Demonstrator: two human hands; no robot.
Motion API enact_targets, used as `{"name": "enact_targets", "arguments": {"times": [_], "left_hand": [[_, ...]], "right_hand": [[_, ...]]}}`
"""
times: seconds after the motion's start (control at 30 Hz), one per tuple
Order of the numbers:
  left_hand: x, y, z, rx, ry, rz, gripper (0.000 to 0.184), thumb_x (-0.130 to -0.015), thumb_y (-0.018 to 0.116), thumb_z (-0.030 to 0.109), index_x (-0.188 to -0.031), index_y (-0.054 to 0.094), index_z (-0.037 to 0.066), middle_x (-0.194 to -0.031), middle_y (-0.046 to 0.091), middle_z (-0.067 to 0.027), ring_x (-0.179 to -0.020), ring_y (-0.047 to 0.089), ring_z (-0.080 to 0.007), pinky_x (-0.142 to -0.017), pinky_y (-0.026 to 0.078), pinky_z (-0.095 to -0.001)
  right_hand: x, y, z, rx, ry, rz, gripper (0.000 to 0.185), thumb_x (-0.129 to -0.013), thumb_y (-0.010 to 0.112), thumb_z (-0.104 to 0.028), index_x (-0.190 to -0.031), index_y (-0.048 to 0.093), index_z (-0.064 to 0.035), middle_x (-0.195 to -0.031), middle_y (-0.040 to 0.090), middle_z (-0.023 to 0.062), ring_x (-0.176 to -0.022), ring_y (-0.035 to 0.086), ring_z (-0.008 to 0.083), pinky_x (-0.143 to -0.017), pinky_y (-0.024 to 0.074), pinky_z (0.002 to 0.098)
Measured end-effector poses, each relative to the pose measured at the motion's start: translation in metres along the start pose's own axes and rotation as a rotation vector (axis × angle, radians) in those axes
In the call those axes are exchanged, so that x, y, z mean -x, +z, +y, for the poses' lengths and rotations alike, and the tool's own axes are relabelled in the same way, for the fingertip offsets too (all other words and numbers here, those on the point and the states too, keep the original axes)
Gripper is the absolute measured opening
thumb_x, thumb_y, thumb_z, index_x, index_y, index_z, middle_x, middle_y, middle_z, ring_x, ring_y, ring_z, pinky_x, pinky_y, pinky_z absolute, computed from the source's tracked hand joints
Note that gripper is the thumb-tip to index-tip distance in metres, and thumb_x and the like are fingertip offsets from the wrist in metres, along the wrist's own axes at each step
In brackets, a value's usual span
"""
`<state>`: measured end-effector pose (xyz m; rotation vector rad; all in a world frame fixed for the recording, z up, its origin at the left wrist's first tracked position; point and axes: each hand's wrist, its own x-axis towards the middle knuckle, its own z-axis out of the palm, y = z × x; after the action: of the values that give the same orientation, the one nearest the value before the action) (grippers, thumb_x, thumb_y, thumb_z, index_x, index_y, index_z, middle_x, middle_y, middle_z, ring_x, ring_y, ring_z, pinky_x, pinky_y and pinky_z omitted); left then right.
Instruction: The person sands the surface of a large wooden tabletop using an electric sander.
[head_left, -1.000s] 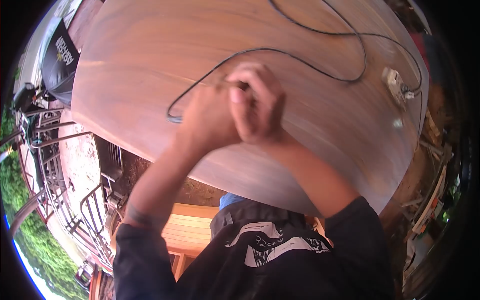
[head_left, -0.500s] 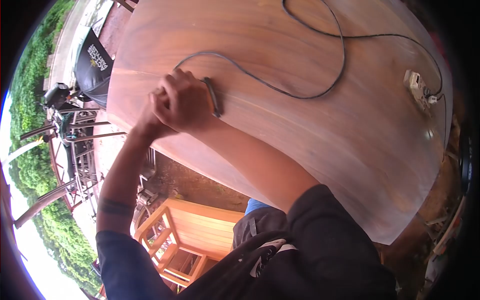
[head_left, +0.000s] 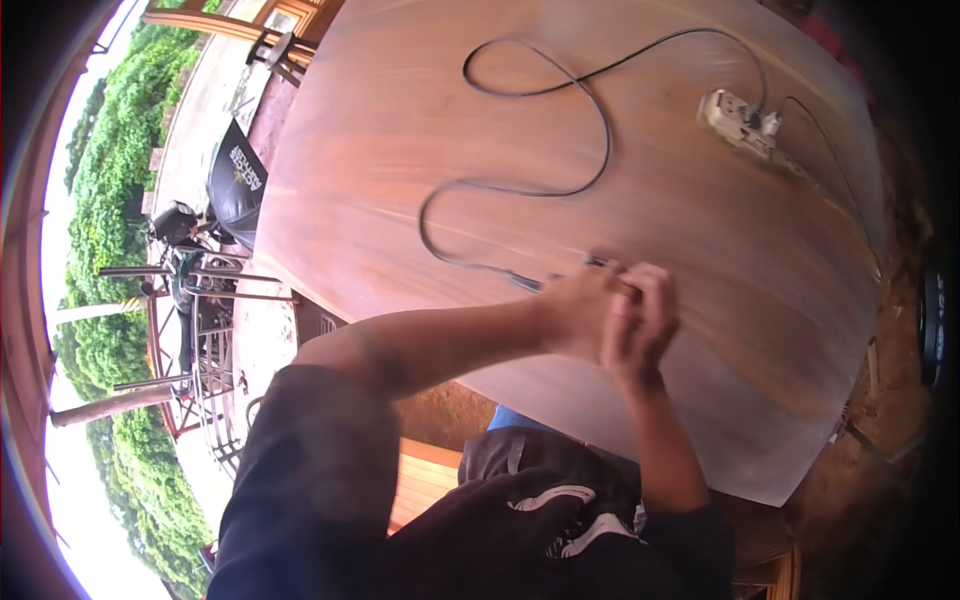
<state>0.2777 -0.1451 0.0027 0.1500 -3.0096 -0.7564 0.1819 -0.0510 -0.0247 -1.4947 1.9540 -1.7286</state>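
Over the broad wooden tabletop (head_left: pixel 400 130), my two hands are close together on a corded power tool (head_left: pixel 596 261), which looks like a sander. Most of its body is hidden beneath my fingers, and only small dark parts show. My left hand (head_left: pixel 575 312), reaching across from the left, is closed around it. Pressed against the left one, my right hand (head_left: pixel 645 315) has its fingers curled over; motion blurs both slightly. A black cord (head_left: pixel 605 140) runs from the tool in loose loops across the wood to a white power strip (head_left: pixel 735 122).
A wooden bench (head_left: pixel 430 480) stands below the table's near edge. To the left are a motorcycle (head_left: pixel 185 240) with a dark printed cover (head_left: pixel 238 190) and metal railings. Another wooden piece of furniture (head_left: pixel 215 22) stands at the upper left.
Both hands have moved right along the tabletop with the tool, from near its left end to the near middle. The cord has shifted its loops, and the view has turned slightly.
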Motion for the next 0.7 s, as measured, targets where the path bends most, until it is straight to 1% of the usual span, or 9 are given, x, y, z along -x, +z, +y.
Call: {"name": "enact_targets", "arguments": {"times": [0.07, 0.13, 0.33, 0.43, 0.5, 0.53, 0.6, 0.67, 0.7], "left_hand": [[-0.051, 0.009, 0.036, 0.045, 0.02, -0.138, 0.029, -0.072, 0.069, 0.033, -0.085, 0.068, 0.007, -0.088, 0.065, -0.0181, -0.088, 0.066, -0.0386, -0.073, 0.056, -0.0483], [-0.096, 0.039, 0.067, 0.083, 0.08, -0.084, 0.029, -0.072, 0.069, 0.034, -0.084, 0.068, 0.007, -0.088, 0.066, -0.0186, -0.088, 0.066, -0.0376, -0.07, 0.056, -0.0473], [-0.217, 0.089, 0.155, 0.205, 0.296, -0.201, 0.028, -0.068, 0.073, 0.028, -0.085, 0.069, 0.006, -0.089, 0.071, -0.0147, -0.087, 0.07, -0.0343, -0.075, 0.057, -0.0427], [-0.252, 0.11, 0.182, 0.434, 0.062, -0.318, 0.029, -0.065, 0.077, 0.024, -0.087, 0.07, 0.007, -0.092, 0.072, -0.0137, -0.089, 0.072, -0.0309, -0.078, 0.057, -0.0417], [-0.257, 0.112, 0.19, 0.44, 0.033, -0.302, 0.03, -0.067, 0.076, 0.025, -0.091, 0.072, 0.009, -0.095, 0.072, -0.0139, -0.093, 0.071, -0.0309, -0.083, 0.056, -0.0413], [-0.259, 0.115, 0.191, 0.339, 0.116, -0.275, 0.03, -0.07, 0.073, 0.028, -0.095, 0.073, 0.011, -0.098, 0.072, -0.0146, -0.096, 0.07, -0.0316, -0.086, 0.055, -0.0415], [-0.257, 0.111, 0.175, 0.171, 0.226, -0.239, 0.03, -0.069, 0.073, 0.028, -0.095, 0.073, 0.011, -0.097, 0.072, -0.0138, -0.096, 0.07, -0.0309, -0.087, 0.054, -0.0403], [-0.224, 0.079, 0.147, 0.021, 0.286, -0.233, 0.033, -0.062, 0.079, 0.024, -0.088, 0.071, 0.006, -0.088, 0.073, -0.0107, -0.089, 0.072, -0.0277, -0.08, 0.055, -0.0375], [-0.225, 0.093, 0.13, 0.175, 0.177, -0.169, 0.031, -0.061, 0.079, 0.024, -0.085, 0.071, 0.007, -0.087, 0.072, -0.0103, -0.087, 0.071, -0.0279, -0.078, 0.055, -0.0379]], "right_hand": [[0.01, -0.054, 0.02, -0.001, 0.078, 0.049, 0.029, -0.092, 0.052, -0.028, -0.094, 0.057, 0.0003, -0.094, 0.06, 0.0187, -0.086, 0.06, 0.036, -0.078, 0.0479, 0.0442], [0.02, -0.108, 0.039, 0.029, 0.118, 0.112, 0.036, -0.094, 0.048, -0.033, -0.097, 0.058, 0.0022, -0.095, 0.06, 0.0197, -0.089, 0.061, 0.0353, -0.083, 0.0484, 0.0434], [0.057, -0.252, 0.095, 0.22, 0.326, 0.249, 0.056, -0.098, 0.034, -0.044, -0.107, 0.058, 0.006, -0.104, 0.062, 0.0192, -0.096, 0.061, 0.0307, -0.089, 0.048, 0.0407], [0.076, -0.308, 0.128, 0.37, 0.401, 0.305, 0.057, -0.099, 0.031, -0.043, -0.108, 0.058, 0.0063, -0.105, 0.062, 0.0198, -0.099, 0.06, 0.0303, -0.092, 0.0465, 0.0411], [0.075, -0.315, 0.13, 0.418, 0.456, 0.348, 0.057, -0.1, 0.03, -0.043, -0.109, 0.057, 0.0066, -0.106, 0.062, 0.0202, -0.101, 0.059, 0.0302, -0.094, 0.0448, 0.0422], [0.072, -0.315, 0.131, 0.412, 0.484, 0.374, 0.057, -0.1, 0.03, -0.042, -0.11, 0.057, 0.0069, -0.106, 0.062, 0.0203, -0.102, 0.059, 0.0303, -0.096, 0.0437, 0.0431], [0.059, -0.305, 0.144, 0.523, 0.621, 0.308, 0.057, -0.099, 0.032, -0.044, -0.11, 0.056, 0.0065, -0.106, 0.061, 0.0208, -0.102, 0.058, 0.0322, -0.095, 0.0427, 0.0439], [0.045, -0.264, 0.118, 0.441, 0.452, 0.249, 0.058, -0.098, 0.033, -0.045, -0.109, 0.056, 0.0064, -0.105, 0.061, 0.0209, -0.1, 0.059, 0.0324, -0.092, 0.0434, 0.0436], [0.037, -0.24, 0.106, 0.394, 0.373, 0.225, 0.058, -0.098, 0.033, -0.045, -0.109, 0.056, 0.0063, -0.104, 0.06, 0.0209, -0.099, 0.059, 0.0326, -0.091, 0.0438, 0.0434]]}}
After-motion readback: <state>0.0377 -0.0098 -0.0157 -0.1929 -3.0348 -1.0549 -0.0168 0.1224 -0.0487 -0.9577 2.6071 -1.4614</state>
